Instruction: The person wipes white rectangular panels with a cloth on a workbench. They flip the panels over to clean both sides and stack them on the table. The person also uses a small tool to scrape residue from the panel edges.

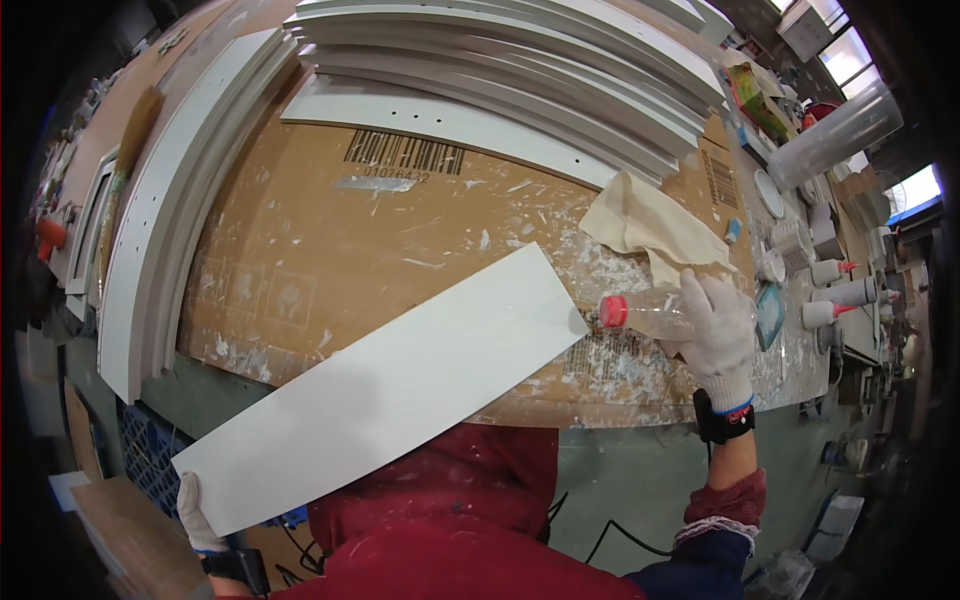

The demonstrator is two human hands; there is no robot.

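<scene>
My gloved left hand (196, 515) grips the near left end of a long white board (385, 390), its fingers partly hidden by it. The board slants up to the right, its far end over the cardboard-covered table. In my gloved right hand (718, 330) a clear plastic bottle (655, 312) with a red cap lies tipped on its side. The cap points left, close to the board's far right corner. Just behind the bottle lies a crumpled cream cloth (650, 225).
Stacked white boards (500, 85) span the table's back. More long white boards (170, 220) stand along the left, beside a brush (132, 145). White paint flakes cover the cardboard (330, 230). At the right are a clear tube (835, 135) and small bottles with red tips (822, 314).
</scene>
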